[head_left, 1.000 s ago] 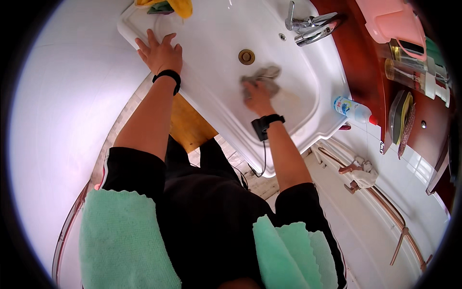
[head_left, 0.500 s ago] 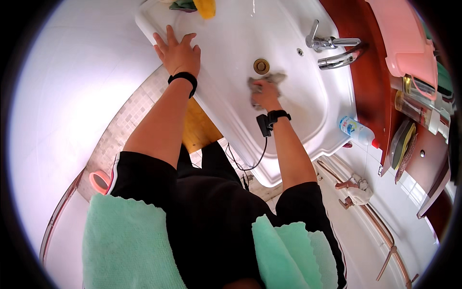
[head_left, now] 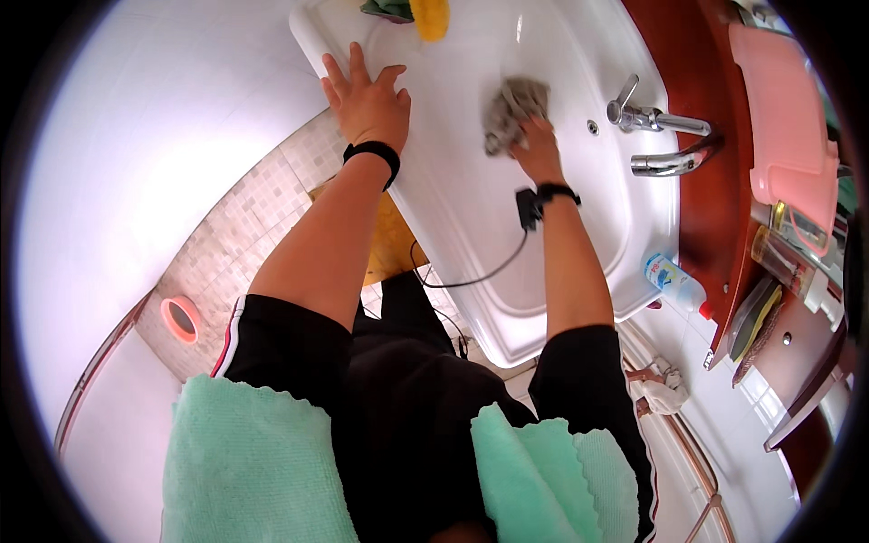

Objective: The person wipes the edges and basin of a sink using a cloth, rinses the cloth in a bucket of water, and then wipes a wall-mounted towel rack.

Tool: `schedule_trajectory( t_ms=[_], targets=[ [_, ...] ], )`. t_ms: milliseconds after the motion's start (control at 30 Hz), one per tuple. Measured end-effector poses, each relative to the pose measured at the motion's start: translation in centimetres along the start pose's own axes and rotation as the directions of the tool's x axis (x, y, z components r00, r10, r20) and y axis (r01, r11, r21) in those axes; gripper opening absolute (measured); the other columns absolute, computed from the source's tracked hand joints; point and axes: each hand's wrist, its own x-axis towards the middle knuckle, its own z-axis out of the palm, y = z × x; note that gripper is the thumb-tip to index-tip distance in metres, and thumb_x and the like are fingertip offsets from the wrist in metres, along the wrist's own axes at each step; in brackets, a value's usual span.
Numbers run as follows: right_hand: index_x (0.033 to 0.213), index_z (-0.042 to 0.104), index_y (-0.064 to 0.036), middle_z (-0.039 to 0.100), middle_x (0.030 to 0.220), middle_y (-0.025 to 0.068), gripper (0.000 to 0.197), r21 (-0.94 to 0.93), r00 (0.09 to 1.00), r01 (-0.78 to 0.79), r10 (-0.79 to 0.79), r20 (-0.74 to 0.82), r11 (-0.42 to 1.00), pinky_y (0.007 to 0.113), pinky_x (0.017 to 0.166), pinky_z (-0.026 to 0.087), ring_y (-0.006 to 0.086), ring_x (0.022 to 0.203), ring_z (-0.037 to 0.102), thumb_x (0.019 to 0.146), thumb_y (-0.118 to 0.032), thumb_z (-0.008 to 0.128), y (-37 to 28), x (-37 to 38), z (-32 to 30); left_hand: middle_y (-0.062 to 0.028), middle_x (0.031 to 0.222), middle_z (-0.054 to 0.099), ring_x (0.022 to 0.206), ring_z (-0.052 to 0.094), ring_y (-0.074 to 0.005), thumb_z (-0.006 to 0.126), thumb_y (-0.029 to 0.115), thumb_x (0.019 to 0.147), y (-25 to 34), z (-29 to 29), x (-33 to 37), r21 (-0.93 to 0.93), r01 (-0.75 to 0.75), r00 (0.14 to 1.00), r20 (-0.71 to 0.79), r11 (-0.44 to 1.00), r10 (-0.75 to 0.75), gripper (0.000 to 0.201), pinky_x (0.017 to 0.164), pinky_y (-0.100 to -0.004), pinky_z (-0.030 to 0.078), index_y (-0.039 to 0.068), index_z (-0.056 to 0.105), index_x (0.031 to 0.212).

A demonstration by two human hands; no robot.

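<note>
My right hand (head_left: 540, 149) grips a crumpled grey cloth (head_left: 516, 109) against the bottom of a white sink (head_left: 453, 181). The cloth is somewhat blurred and hides the drain. Fingers spread, my left hand (head_left: 369, 104) rests on the sink's left rim with nothing in it. Beyond that hand, a yellow cloth (head_left: 431, 18) and a dark green cloth (head_left: 387, 9) lie on the sink's far left part. A black band circles each wrist, and from the right one a small black box with a cable hangs over the sink.
A chrome faucet (head_left: 659, 119) stands at the sink's right side. Right of it are a pink bin (head_left: 783, 127) and a white bottle with a red cap (head_left: 677, 284). Green towels (head_left: 249, 462) hang over my front. A round pink-rimmed mirror (head_left: 181, 319) sits at the left.
My right hand has pushed the grey cloth farther up the basin, over the drain. My left hand stays on the rim. The whole view has shifted slightly.
</note>
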Motion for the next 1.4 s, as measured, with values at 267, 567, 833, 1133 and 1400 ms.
schedule_trajectory(
  t_ms=[267,567,833,1133,1400],
  targets=[
    [0.101,0.060,-0.0039,0.056,0.112,0.0169,0.037,-0.259,0.836,-0.281,0.368,0.407,0.924,0.045,0.087,0.049,0.0378,0.106,0.055,0.069,-0.017,0.071,1.0,-13.0,-4.4,-0.0104,0.152,0.028,0.143,0.009,-0.0415,0.067,0.022,0.083,-0.8,-0.5,-0.3,0.001,0.012,1.000,0.025,1.000,-0.012,0.027,0.116,-0.0532,0.013,0.027,0.067,0.109],
    [0.104,0.065,-0.0018,0.066,0.101,0.0231,0.039,0.206,0.898,-0.421,0.439,-0.044,0.883,0.049,0.086,0.048,0.0426,0.099,0.061,0.076,-0.030,0.064,-2.9,9.0,-0.3,-0.0101,0.151,0.031,0.142,0.014,-0.0418,0.066,0.020,0.084,-0.5,-0.5,-0.2,-0.003,0.023,1.000,-0.013,1.000,-0.023,0.029,0.116,-0.0524,0.018,0.028,0.066,0.112],
    [0.117,0.055,0.0033,0.057,0.122,0.0247,0.061,0.389,0.969,-0.051,-0.049,0.243,0.920,0.042,0.094,0.046,0.0405,0.112,0.055,0.071,-0.032,0.075,-14.6,12.4,2.1,-0.0111,0.149,0.033,0.142,0.014,-0.0424,0.056,0.025,0.093,-0.3,0.4,0.1,-0.002,0.013,0.996,-0.084,1.000,-0.013,0.037,0.115,-0.0532,0.017,0.028,0.053,0.130],
    [0.113,0.059,0.0004,0.064,0.093,0.0173,0.055,-0.012,0.294,-0.252,0.089,0.952,0.968,0.035,0.078,0.048,0.0247,0.088,0.060,0.069,-0.029,0.072,-4.5,-7.2,-5.1,-0.0106,0.150,0.033,0.143,0.012,-0.0409,0.055,0.033,0.094,-0.3,-0.1,-0.2,0.006,0.014,0.999,-0.042,1.000,-0.014,0.043,0.115,-0.0527,0.017,0.027,0.049,0.135],
    [0.127,0.056,-0.0132,0.058,0.105,0.0173,0.052,0.112,0.922,0.248,-0.270,0.278,0.962,0.044,0.087,0.047,0.0357,0.097,0.055,0.077,-0.003,0.061,-8.1,2.3,-3.6,-0.0096,0.150,0.032,0.142,0.013,-0.0419,0.056,0.037,0.093,0.2,0.3,-0.1,0.026,-0.015,0.998,-0.053,1.000,0.016,0.042,0.115,-0.0524,0.016,0.025,0.052,0.133]
  ],
)
